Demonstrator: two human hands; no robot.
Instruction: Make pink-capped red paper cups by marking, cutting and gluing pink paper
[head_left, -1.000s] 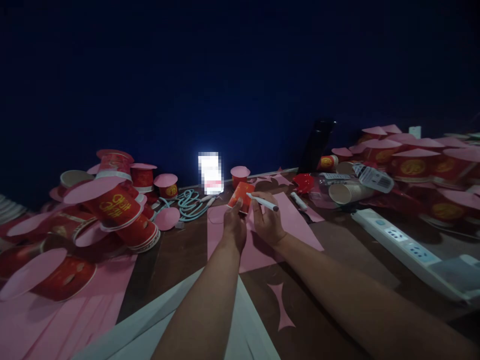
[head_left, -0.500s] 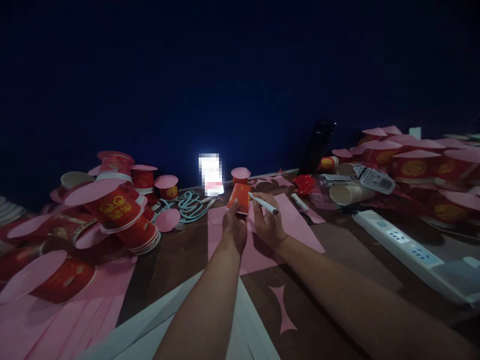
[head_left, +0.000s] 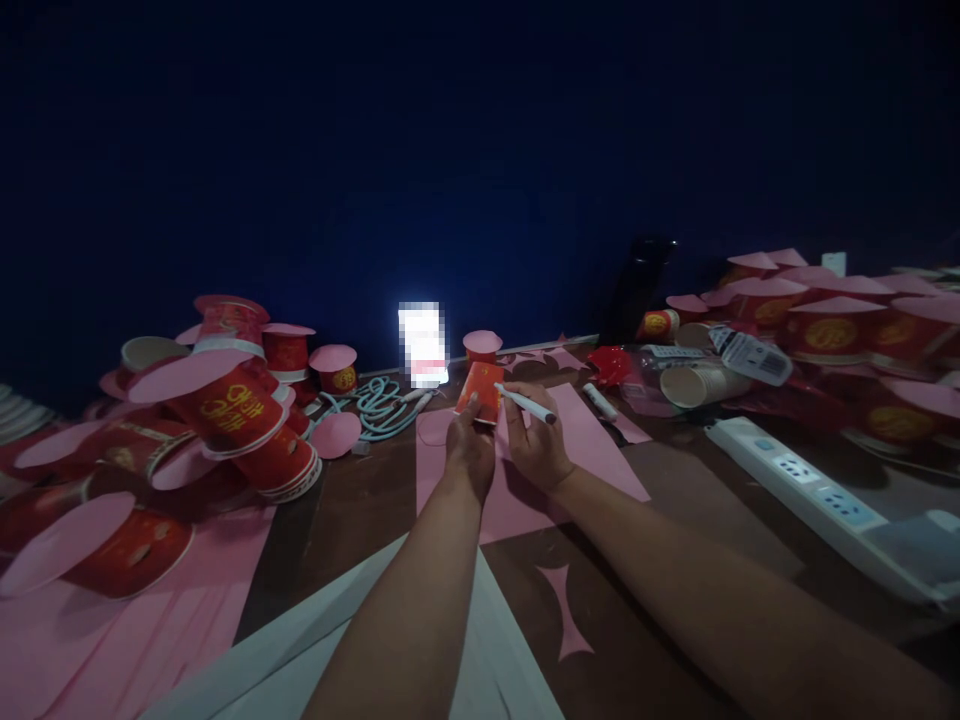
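My left hand [head_left: 472, 440] is closed around a red paper cup [head_left: 482, 388], which it holds tilted above a pink paper sheet [head_left: 577, 440]. In my right hand [head_left: 534, 440] is a white marker [head_left: 528, 402] with a dark end, gripped between the fingers. The marker's tip is at the cup's right side; whether it touches cannot be made out. Just behind the held cup stands a red cup with a pink paper disc [head_left: 482, 341] on top. A second white marker [head_left: 600, 402] lies to the right on the sheet.
Red cups with pink discs [head_left: 232, 405] are piled at left, more [head_left: 832, 325] at right. A lit phone [head_left: 424, 345] and a coiled cable [head_left: 384, 408] sit at the back. A power strip [head_left: 802, 480], a plastic bottle [head_left: 754, 357] and paper scraps [head_left: 566, 610] lie at right.
The cup in my left hand has tilted slightly to the right, and my right hand has stayed beside it with the marker. The whole view has shifted a little.
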